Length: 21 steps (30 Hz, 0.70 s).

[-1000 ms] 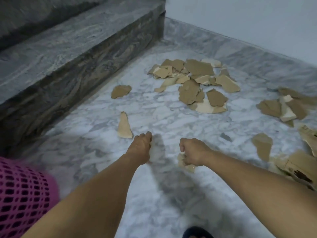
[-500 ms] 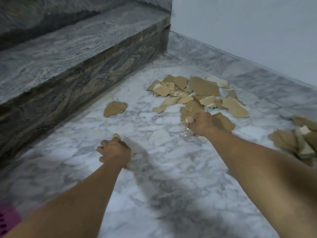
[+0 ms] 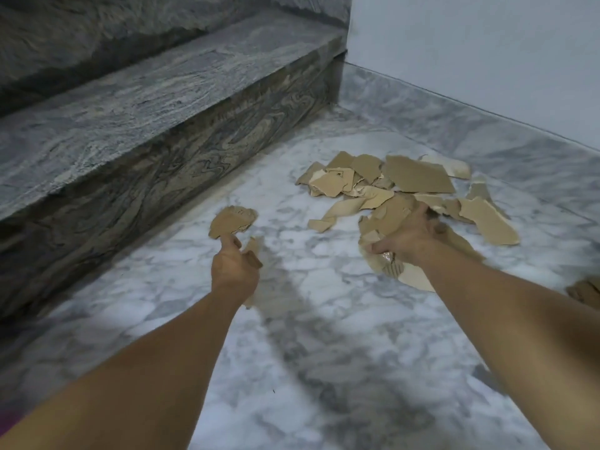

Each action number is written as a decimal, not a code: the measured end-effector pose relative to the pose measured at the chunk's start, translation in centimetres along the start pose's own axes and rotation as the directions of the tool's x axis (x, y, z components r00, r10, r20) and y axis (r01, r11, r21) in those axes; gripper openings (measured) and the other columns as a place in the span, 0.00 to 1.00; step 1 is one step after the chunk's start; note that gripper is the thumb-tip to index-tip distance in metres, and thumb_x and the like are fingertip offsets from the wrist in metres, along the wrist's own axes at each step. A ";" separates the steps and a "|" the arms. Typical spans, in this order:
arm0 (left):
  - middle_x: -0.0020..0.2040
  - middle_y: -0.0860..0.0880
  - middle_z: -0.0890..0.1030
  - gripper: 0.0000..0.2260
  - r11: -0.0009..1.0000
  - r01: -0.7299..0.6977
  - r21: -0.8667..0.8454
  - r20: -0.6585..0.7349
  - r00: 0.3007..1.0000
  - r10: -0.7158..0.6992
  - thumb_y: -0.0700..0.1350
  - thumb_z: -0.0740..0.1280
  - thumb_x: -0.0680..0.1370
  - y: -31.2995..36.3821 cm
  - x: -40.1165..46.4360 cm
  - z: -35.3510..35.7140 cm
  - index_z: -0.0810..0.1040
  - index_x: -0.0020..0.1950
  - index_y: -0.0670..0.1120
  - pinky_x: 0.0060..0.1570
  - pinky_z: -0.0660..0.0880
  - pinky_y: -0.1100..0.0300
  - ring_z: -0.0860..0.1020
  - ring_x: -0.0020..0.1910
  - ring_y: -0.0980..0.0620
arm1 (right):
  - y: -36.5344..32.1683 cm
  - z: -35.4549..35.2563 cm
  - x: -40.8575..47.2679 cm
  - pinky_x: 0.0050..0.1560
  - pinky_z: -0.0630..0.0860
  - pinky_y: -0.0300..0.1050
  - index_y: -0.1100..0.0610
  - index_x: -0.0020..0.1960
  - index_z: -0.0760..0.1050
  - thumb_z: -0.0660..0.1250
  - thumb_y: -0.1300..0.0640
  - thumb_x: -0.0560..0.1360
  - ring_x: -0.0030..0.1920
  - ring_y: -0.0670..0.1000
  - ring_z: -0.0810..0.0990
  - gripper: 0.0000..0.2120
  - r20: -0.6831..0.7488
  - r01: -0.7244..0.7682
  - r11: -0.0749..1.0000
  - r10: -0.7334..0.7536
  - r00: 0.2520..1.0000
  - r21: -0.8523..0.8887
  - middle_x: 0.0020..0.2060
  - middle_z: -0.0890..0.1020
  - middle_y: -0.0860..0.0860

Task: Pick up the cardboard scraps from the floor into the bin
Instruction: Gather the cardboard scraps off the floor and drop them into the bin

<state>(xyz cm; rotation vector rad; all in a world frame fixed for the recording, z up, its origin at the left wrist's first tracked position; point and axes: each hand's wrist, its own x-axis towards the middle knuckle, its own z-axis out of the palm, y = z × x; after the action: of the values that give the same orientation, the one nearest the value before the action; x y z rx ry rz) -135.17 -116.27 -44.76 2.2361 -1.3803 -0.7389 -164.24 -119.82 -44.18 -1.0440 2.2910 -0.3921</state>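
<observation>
Brown cardboard scraps lie on the white marble floor [image 3: 324,319]. The main heap of scraps [image 3: 415,177] spreads near the wall corner. A single rounded scrap [image 3: 232,220] lies apart, close to the step. My left hand [image 3: 233,266] is closed around a long narrow scrap [image 3: 253,251], its forefinger tip just below the rounded scrap. My right hand [image 3: 406,241] grips several scraps [image 3: 389,271] at the near edge of the heap, fingers curled over them. The bin is out of view.
A dark grey granite step [image 3: 146,125] runs along the left. A pale wall [image 3: 470,60] with a marble skirting [image 3: 487,131] closes off the back. More scraps [image 3: 584,290] show at the right edge. A pink sliver [image 3: 5,420] sits at the bottom left corner.
My left hand took the narrow scrap off the floor and moved forward to the rounded scrap. My right hand carried its scrap forward into the heap and closed on more pieces. The pink mesh bin left view.
</observation>
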 end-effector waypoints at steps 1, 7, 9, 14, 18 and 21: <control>0.50 0.39 0.80 0.13 1.000 -0.007 -0.025 0.008 1.000 0.007 0.42 0.63 0.78 0.3 0.6 -0.2 0.66 0.62 0.44 0.46 0.76 0.51 0.78 0.48 0.41 | 0.0 -0.1 0.3 0.74 0.61 0.60 0.55 0.76 0.47 0.87 0.50 0.50 0.77 0.64 0.50 0.67 0.023 -0.010 0.999 0.011 1.000 -0.031 0.76 0.52 0.62; 0.68 0.44 0.66 0.17 0.926 -0.104 0.362 0.034 0.995 0.098 0.51 0.65 0.77 1.3 5.9 -1.0 0.75 0.65 0.49 0.64 0.64 0.50 0.63 0.66 0.42 | -0.6 0.3 1.3 0.74 0.62 0.58 0.66 0.77 0.53 0.86 0.47 0.49 0.77 0.65 0.50 0.68 0.086 -0.066 0.989 0.077 0.993 -0.130 0.77 0.55 0.62; 0.73 0.46 0.59 0.15 0.918 -0.140 0.372 0.047 0.990 0.133 0.52 0.67 0.76 1.4 7.2 -0.8 0.75 0.63 0.55 0.69 0.57 0.46 0.56 0.71 0.41 | -0.7 0.5 1.3 0.72 0.65 0.56 0.66 0.76 0.56 0.86 0.50 0.54 0.77 0.64 0.51 0.61 0.090 -0.085 0.992 0.093 0.992 -0.088 0.76 0.54 0.64; 0.74 0.44 0.57 0.23 0.946 -0.172 0.274 0.245 0.964 0.104 0.42 0.74 0.72 3.0 8.5 -2.0 0.74 0.66 0.52 0.72 0.58 0.49 0.57 0.72 0.40 | -0.6 0.7 1.2 0.67 0.69 0.53 0.65 0.75 0.52 0.86 0.56 0.56 0.75 0.63 0.60 0.60 0.072 -0.079 0.997 0.079 0.994 -0.003 0.75 0.58 0.63; 0.56 0.42 0.67 0.17 0.978 -0.103 0.179 0.335 0.941 0.037 0.41 0.72 0.73 3.7 8.4 -1.6 0.73 0.60 0.45 0.46 0.73 0.55 0.71 0.51 0.43 | -0.4 0.5 0.5 0.65 0.71 0.48 0.64 0.73 0.56 0.86 0.59 0.56 0.69 0.59 0.70 0.55 0.106 -0.051 0.990 0.037 0.994 0.133 0.68 0.71 0.59; 0.50 0.41 0.71 0.12 0.998 -0.033 0.052 0.354 0.935 0.012 0.37 0.71 0.72 3.7 7.7 -0.3 0.74 0.53 0.42 0.38 0.74 0.57 0.75 0.41 0.45 | 0.5 0.6 -0.5 0.62 0.73 0.46 0.63 0.70 0.63 0.86 0.60 0.55 0.63 0.57 0.76 0.50 0.165 -0.015 0.973 -0.024 0.986 0.230 0.62 0.78 0.55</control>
<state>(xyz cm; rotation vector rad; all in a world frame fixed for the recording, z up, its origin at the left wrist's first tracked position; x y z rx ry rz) -134.63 -124.73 -44.04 2.2000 -1.6046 -1.1531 -163.93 -119.18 -44.67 -0.9287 2.0392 -0.5387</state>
